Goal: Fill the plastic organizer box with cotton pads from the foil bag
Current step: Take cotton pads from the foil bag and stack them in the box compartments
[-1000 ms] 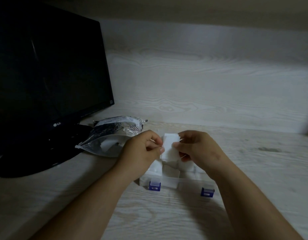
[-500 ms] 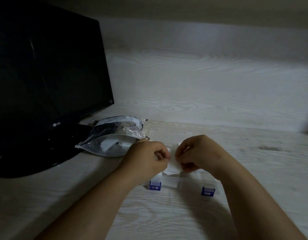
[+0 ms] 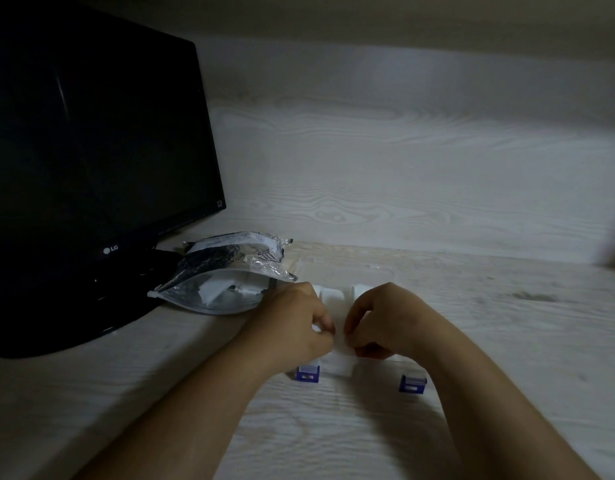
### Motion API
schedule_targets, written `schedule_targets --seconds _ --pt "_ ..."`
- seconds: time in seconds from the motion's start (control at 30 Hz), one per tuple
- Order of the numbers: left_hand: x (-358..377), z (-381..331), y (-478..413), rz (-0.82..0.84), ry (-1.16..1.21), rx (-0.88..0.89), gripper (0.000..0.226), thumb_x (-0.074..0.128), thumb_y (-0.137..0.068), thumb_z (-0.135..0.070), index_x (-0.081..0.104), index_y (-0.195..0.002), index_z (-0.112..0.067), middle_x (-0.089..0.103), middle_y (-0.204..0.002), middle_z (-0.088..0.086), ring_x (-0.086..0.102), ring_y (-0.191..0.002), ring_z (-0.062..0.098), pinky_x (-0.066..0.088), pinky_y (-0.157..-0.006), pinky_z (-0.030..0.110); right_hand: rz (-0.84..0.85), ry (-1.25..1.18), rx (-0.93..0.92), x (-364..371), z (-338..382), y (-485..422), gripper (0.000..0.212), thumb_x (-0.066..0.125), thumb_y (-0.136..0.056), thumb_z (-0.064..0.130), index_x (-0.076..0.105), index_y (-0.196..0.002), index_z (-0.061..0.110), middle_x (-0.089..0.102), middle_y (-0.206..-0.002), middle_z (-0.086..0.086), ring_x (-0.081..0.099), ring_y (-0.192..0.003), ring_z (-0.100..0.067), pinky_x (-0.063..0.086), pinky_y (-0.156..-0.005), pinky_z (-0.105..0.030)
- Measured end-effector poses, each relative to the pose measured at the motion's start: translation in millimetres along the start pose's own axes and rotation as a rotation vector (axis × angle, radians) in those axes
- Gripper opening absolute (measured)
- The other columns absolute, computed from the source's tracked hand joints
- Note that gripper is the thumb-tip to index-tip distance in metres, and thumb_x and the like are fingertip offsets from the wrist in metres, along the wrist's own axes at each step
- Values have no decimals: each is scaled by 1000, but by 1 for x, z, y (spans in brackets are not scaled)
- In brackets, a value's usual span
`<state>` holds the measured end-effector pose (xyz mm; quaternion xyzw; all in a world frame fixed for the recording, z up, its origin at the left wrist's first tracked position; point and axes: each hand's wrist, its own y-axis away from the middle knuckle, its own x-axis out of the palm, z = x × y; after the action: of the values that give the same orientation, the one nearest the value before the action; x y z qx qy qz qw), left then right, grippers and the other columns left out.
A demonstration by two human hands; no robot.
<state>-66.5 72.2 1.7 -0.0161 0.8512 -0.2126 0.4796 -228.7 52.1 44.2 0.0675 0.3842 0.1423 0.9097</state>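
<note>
A clear plastic organizer box (image 3: 340, 370) with two blue latches lies on the pale wooden desk, its open lid (image 3: 347, 268) flat behind it. White cotton pads (image 3: 330, 294) fill its far compartments. My left hand (image 3: 295, 320) and my right hand (image 3: 385, 317) hover low over the box's middle. Both pinch one white cotton pad (image 3: 340, 342) between fingertips and thumbs, down at a front compartment. The foil bag (image 3: 226, 282) lies open to the left of the box, with white pads visible inside it.
A black LG monitor (image 3: 91, 150) on a round black stand (image 3: 74, 317) fills the left side, right behind the bag. The desk's back panel (image 3: 403, 188) rises behind the box. Bare desktop extends to the right and toward me.
Both hands have lowered the pinched cotton pad from above the box down into it. The bag and box have not moved.
</note>
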Motion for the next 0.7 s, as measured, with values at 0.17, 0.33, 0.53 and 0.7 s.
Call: schedule_targets --seconds 0.17,0.33,0.53,0.7 --pt "1 -1 -3 24 -120 39 12 66 -78 -32 77 -80 -29 49 -83 -7 51 -92 14 45 -81 28 -32 202 -41 6 0 -5 17 74 -76 6 79 -84 21 73 -84 -5 70 -75 -19 61 -76 -32" --pt "2 0 -2 51 -215 88 19 60 -81 -34 76 -80 -23 48 -85 -4 47 -93 17 42 -79 32 -34 345 -62 9 1 -6 17 74 -77 19 79 -91 27 72 -95 0 67 -84 -16 58 -83 -31" --pt "5 7 -3 61 -221 118 22 58 -84 -37 74 -81 -22 47 -88 -6 45 -94 16 36 -81 30 -18 355 -57 10 -1 -8 19 71 -77 21 77 -95 22 72 -93 -2 70 -78 -17 60 -78 -33" --pt "0 12 -1 28 45 61 10 65 -82 -30 74 -83 -27 55 -85 -11 52 -86 5 43 -78 24 -64 212 -94 3 -3 -7 13 67 -80 10 77 -88 13 73 -71 -8 66 -55 -14 58 -58 -24"
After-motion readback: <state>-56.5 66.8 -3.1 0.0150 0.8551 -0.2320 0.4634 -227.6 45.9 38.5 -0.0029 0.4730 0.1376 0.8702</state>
